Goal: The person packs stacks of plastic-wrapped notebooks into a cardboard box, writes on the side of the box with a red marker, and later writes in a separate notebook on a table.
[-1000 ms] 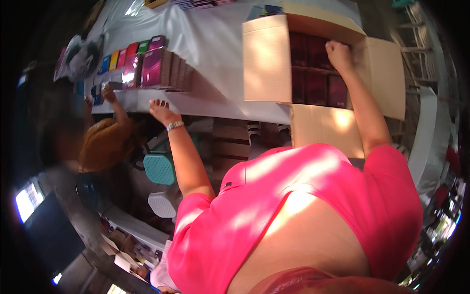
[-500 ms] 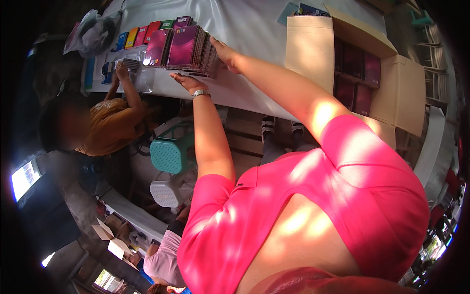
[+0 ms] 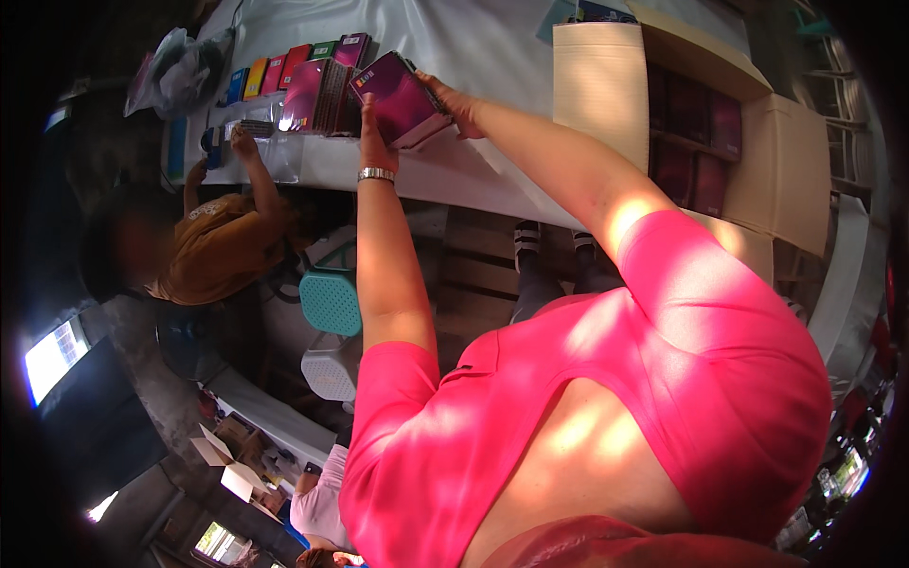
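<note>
Between my two hands a stack of purple spiral notebooks point(image 3: 400, 102) is tilted above the table. My left hand point(image 3: 374, 142) presses on its near left side with the fingers up, a metal watch at the wrist. At the far right side, my right hand point(image 3: 453, 106) grips the bound edge. Just left of the held stack, more purple notebooks point(image 3: 305, 95) stand piled on the table. A row of small notebooks in blue, yellow, pink, red and green point(image 3: 295, 66) lies behind that pile.
An open cardboard box point(image 3: 598, 85) with purple notebooks inside stands at the right on the white-covered table point(image 3: 511, 175). A co-worker in a mustard shirt point(image 3: 227, 237) handles items at the left. Green and white stools point(image 3: 329, 303) stand below the table. A plastic bag point(image 3: 180, 76) lies far left.
My hands have closed on a stack of purple notebooks and lifted and turned it away from the pile. The co-worker's hands have moved apart.
</note>
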Action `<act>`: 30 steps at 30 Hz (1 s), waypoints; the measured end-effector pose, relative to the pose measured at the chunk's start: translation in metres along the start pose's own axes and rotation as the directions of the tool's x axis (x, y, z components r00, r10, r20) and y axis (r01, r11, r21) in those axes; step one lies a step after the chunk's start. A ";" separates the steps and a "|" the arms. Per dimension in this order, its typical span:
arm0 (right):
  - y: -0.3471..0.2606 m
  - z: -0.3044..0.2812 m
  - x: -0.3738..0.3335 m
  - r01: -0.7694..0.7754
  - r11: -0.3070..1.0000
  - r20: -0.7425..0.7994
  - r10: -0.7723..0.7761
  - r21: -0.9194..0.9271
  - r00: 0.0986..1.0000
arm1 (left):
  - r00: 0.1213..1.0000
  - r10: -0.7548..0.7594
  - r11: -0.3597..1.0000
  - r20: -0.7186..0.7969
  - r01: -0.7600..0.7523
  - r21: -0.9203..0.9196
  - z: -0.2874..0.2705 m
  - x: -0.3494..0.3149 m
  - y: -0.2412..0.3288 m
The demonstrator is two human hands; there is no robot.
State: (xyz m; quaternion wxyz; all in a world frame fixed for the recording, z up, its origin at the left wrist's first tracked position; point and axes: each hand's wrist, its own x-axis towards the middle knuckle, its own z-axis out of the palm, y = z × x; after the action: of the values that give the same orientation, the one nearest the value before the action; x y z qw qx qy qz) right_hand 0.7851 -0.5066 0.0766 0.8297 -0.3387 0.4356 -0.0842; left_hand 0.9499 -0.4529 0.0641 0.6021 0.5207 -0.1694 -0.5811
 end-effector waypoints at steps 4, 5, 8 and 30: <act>0.005 0.003 0.004 0.283 0.950 -0.140 -0.301 -0.133 0.943 | 0.999 -0.043 0.994 0.014 0.045 -0.104 0.000 -0.007 0.013; 0.005 0.013 -0.012 0.244 0.918 -0.245 -0.326 -0.313 0.913 | 0.998 -0.019 0.986 0.060 0.028 -0.163 -0.006 -0.016 0.019; -0.016 0.011 -0.127 0.181 0.662 -0.264 -0.513 -0.727 0.817 | 0.883 0.068 0.919 0.464 0.126 -0.374 0.037 -0.067 0.036; 0.096 -0.239 -0.290 -0.041 0.714 -0.346 -0.288 -0.699 0.893 | 0.540 -0.033 0.771 0.841 0.549 -0.323 0.247 -0.158 -0.066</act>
State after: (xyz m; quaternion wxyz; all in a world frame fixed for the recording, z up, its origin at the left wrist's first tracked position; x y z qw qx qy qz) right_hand 0.4079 -0.4250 0.1155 0.5182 -0.6242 0.5829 -0.0456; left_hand 0.6736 -0.4064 0.1719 0.4719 0.0277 -0.1493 -0.8685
